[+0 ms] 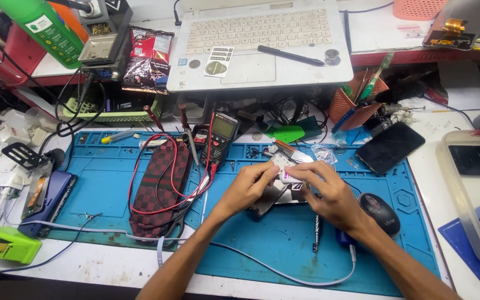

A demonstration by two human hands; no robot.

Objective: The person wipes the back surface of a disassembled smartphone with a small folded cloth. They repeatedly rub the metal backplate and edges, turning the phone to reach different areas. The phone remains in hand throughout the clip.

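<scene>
From the head camera, your left hand [249, 186] and right hand [324, 191] meet over the blue silicone work mat [112, 183], fingers pinched together on a small white tube [289, 176]; beneath them lies an opened grey phone [265, 204]. One crinkled red-and-black foil packet [148, 58] leans beside the white laptop [262, 41], which carries two stickers, one round and one oblong. One green bottle [43, 28] with a white label stands far left. One multimeter [220, 136] trails red leads across a chequered pouch [159, 189]. One black mouse [381, 214] and one dark phone [390, 147] rest on the table to your right.
</scene>
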